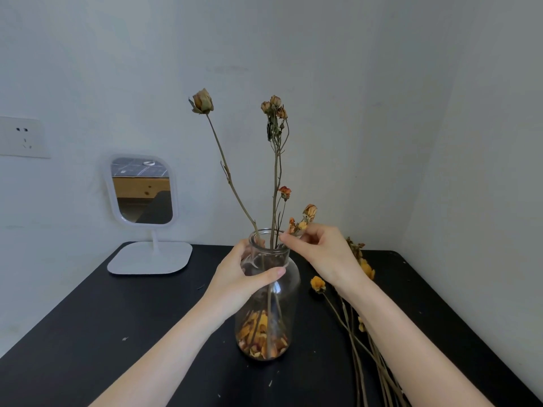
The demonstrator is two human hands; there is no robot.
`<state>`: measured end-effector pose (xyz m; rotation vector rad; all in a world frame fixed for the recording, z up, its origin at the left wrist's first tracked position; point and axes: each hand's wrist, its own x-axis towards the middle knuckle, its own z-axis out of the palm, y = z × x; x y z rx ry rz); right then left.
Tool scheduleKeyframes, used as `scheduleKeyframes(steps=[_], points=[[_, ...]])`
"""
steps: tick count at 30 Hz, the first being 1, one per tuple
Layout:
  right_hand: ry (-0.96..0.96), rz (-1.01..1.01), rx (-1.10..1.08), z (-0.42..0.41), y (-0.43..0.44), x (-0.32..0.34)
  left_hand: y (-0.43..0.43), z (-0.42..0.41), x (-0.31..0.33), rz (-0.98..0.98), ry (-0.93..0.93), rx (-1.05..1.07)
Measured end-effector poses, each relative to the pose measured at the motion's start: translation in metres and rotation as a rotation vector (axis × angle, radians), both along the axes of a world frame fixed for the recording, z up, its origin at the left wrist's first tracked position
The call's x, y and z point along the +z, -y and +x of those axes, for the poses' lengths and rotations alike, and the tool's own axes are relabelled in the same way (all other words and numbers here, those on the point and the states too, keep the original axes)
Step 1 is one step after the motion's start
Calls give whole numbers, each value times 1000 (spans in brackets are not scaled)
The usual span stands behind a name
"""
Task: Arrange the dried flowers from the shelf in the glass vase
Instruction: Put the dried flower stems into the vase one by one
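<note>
A clear glass vase point(289, 292) stands on the black table, with dried petals heaped at its bottom. My left hand point(239, 279) wraps around its shoulder and neck. Two tall dried rose stems rise from its mouth: a single bud point(202, 101) leaning left and a branching stem with several small buds point(274, 107). My right hand point(321, 252) is at the rim, its fingers pinched on a short dried flower sprig point(307, 215) with orange buds. More dried flowers point(352, 324) lie on the table to the right, partly hidden under my right forearm.
A white table mirror point(142, 190) on a flat base stands at the back left of the black table point(117, 333). A wall socket point(23, 138) is on the left wall. Walls close in behind and to the right.
</note>
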<state>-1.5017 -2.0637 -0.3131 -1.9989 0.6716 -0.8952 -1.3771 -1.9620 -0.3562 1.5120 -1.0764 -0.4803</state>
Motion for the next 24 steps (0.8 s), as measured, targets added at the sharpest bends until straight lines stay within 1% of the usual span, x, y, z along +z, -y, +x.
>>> scheduleKeyframes(steps=[3,6,8,9,11,14,16,20,24], points=[[-3,14,21,-4,1,0,-5,-5,-1,-41,5,48],[-5,23,9,-16,3,0,-19,-18,-11,-147,34,278],[-22,22,-16,-28,9,-3,-31,-34,-19,-235,125,383],[-35,21,-44,-36,13,-6,-36,-44,-24,-268,188,373],[-52,36,-119,-52,23,-15,-39,-65,-36,-283,281,270],[-73,60,-255,-81,42,-36,-27,-90,-54,-201,326,64],[-136,73,-329,-100,54,-52,-10,-101,-64,-128,342,0],[-361,75,-410,-128,73,-80,36,-112,-80,85,304,-11],[-591,82,-366,-128,79,-100,74,-114,-92,329,217,71]])
